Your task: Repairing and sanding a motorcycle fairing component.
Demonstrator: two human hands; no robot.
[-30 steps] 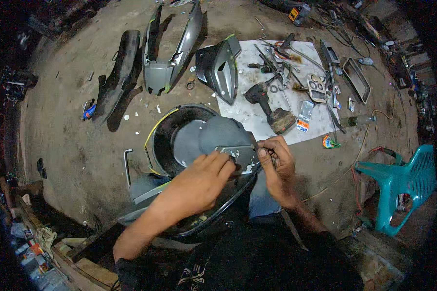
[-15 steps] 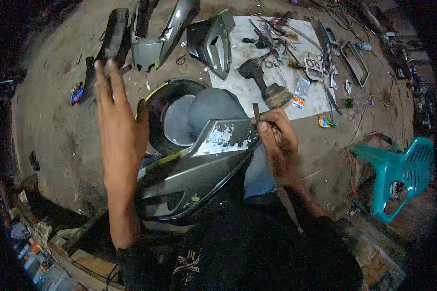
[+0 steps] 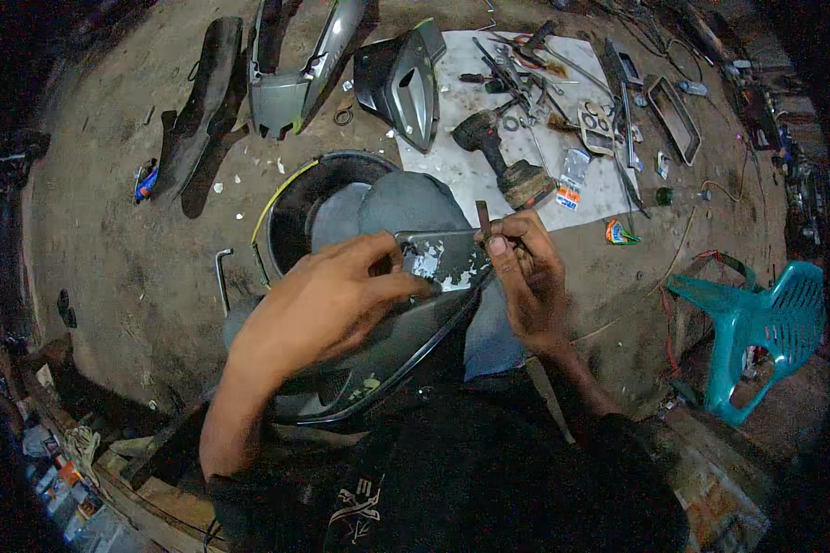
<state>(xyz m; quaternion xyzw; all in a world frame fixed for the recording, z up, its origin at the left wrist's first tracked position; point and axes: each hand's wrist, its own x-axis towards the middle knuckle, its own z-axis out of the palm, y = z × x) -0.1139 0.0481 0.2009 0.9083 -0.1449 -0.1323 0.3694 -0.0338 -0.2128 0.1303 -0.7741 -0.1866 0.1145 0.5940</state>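
1. While the person sits over a dirt floor (image 3: 111, 267), a grey plastic body panel (image 3: 406, 323) rests across the lap, its upper edge scuffed with white patches, between the two hands.
2. The left hand (image 3: 327, 300) lies palm-down on the panel, fingers curled over its top edge and pressing near the scuffed area; the hold is a closed clasp on the panel.
3. The right hand (image 3: 526, 276) is closed around a thin dark tool (image 3: 482, 217), pinched between thumb and fingers, its tip standing upright just above the panel's right corner. Whether the tip touches the panel cannot be told.
4. Just beyond the panel sits a round black basin (image 3: 295, 207) with a yellow-green strip along its left rim; a grey cap-like shape lies at its right side.
5. Farther out, a white sheet (image 3: 452, 161) carries a cordless drill (image 3: 503, 161), loose hand tools and small packets.
6. Beside the sheet's left edge stands a grey fairing piece (image 3: 406, 83); left of that lie a silver tail fairing (image 3: 290, 69) and a long black panel (image 3: 198, 101).
7. A bent hex key (image 3: 221, 276) lies on the floor left of the basin.
8. A teal plastic chair (image 3: 756, 323) stands well apart at the right.
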